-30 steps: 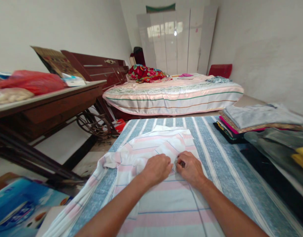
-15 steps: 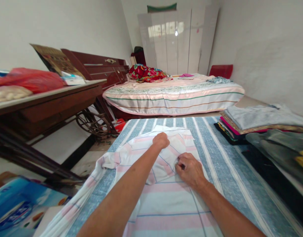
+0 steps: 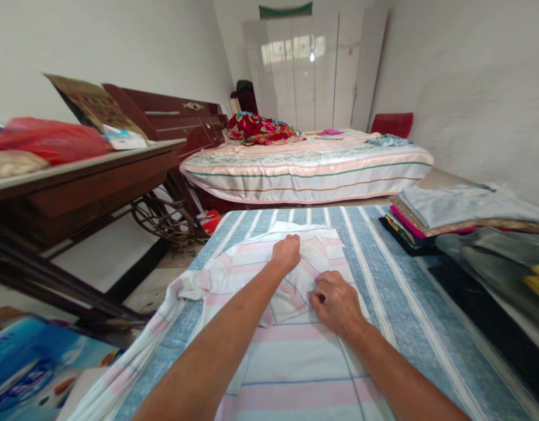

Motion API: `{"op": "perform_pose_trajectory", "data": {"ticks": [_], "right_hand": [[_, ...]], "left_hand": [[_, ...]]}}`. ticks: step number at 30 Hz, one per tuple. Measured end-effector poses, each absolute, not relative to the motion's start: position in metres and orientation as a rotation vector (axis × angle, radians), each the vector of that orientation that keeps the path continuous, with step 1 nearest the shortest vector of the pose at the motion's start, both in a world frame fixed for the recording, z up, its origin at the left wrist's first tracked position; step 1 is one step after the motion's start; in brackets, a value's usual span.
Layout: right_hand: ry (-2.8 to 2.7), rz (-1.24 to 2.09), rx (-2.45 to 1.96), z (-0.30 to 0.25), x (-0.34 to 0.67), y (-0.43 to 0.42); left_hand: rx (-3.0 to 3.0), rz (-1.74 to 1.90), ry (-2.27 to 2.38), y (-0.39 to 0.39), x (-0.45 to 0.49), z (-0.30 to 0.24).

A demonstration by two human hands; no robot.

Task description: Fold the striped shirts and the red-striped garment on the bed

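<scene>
A white shirt with pink bands and thin blue lines lies spread over a blue-and-white striped surface. One long sleeve trails off toward the lower left, while another part of the cloth is folded across the shirt's upper area. My left hand is closed on the folded cloth near the top, its fingertips partly hidden. Lower and to the right, my right hand pinches the edge of that same folded part with thumb and curled fingers.
Folded clothes are stacked at the right, beside dark garments. A sewing-machine table with a red plastic bag stands left. A blue printed box is at lower left. Beyond is a bed.
Both hands keep their hold on the shirt with only slight shifts of the fingers. The camera view has moved a little; the cloth lies nearly the same.
</scene>
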State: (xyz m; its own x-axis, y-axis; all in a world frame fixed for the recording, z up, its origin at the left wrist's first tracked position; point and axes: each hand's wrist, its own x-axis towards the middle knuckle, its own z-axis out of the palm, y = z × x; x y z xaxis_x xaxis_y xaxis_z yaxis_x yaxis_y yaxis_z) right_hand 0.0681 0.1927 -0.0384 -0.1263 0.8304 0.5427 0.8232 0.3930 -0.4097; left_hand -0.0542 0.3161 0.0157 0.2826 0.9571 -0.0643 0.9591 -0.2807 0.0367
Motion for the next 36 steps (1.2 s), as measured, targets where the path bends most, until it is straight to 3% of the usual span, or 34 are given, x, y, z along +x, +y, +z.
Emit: {"op": "perform_pose_trajectory", "data": {"ticks": [7,15,23,28,36], "right_hand": [[-1.907,-0.067,-1.421,-0.036,0.067,0.191],[-1.235,0.564,-1.408,-0.043,0.076,0.202],[-0.807,0.864,-1.283,-0.039,0.080,0.209],[-0.845,0.837,-1.276,-0.036,0.082,0.209],[-0.992,0.754,-1.346,-0.040,0.084,0.211]], "left_hand": [[2.774,0.048,1.562,0.298,-0.045,0.015],[2.787,0.092,1.433,0.284,-0.045,-0.005],[2.763,0.203,1.358,0.247,-0.048,0.019],[2.752,0.137,1.200,0.216,-0.053,0.029],[2.758,-0.040,1.353,0.206,-0.045,0.025]]}}
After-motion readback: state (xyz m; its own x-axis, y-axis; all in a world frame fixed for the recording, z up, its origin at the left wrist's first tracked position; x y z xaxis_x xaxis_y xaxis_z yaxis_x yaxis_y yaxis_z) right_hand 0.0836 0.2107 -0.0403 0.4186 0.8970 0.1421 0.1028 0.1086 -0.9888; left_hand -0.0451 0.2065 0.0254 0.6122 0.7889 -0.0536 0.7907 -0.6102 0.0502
